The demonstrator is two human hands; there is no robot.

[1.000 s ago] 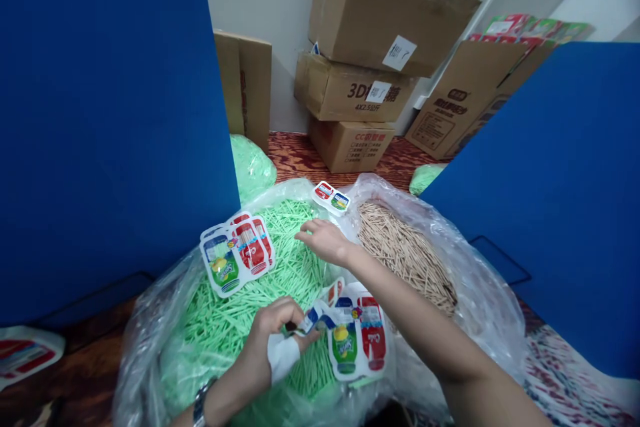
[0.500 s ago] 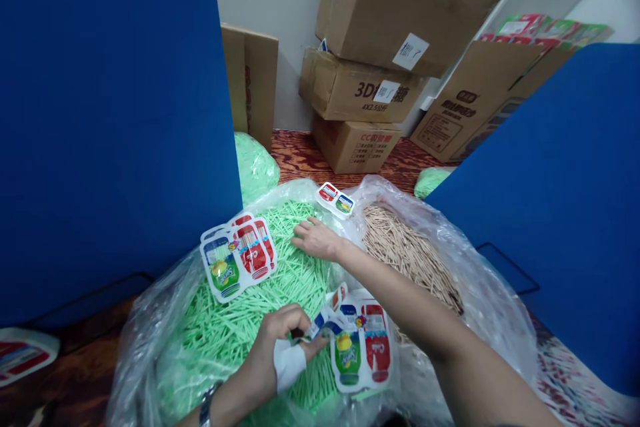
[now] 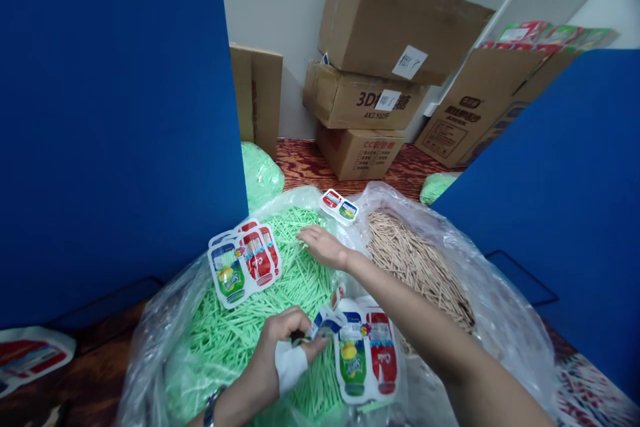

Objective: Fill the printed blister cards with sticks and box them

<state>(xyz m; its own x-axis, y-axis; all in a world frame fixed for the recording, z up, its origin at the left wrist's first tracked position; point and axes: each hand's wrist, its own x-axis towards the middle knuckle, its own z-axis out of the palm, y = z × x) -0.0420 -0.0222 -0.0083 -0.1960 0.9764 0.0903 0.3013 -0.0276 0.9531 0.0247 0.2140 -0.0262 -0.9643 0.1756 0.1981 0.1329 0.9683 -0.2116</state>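
Observation:
My left hand (image 3: 280, 350), with white wrapping on the thumb and a watch at the wrist, pinches the top of a printed packet (image 3: 330, 321). Below and right of those fingers lie drink-bottle-shaped packets (image 3: 354, 355) in green and red. My right hand (image 3: 325, 247) is stretched out with its fingers extended over thin green sticks (image 3: 295, 280), holding nothing that shows. The sticks heap up in a clear plastic bag (image 3: 145, 353). More red-and-green packets (image 3: 245, 263) rest on the left of the heap.
Thin brown sticks (image 3: 420, 263) fill a second clear bag on the right. A small twin packet (image 3: 340, 207) sits at the far rim. Blue panels (image 3: 110, 113) stand on both sides. Cardboard boxes (image 3: 395, 27) are stacked against the wall. Green bundles (image 3: 261, 173) lie behind.
My right hand has flattened out, its fingers straighter than before. My left hand keeps its pinch on the packet. The whole view has shifted slightly.

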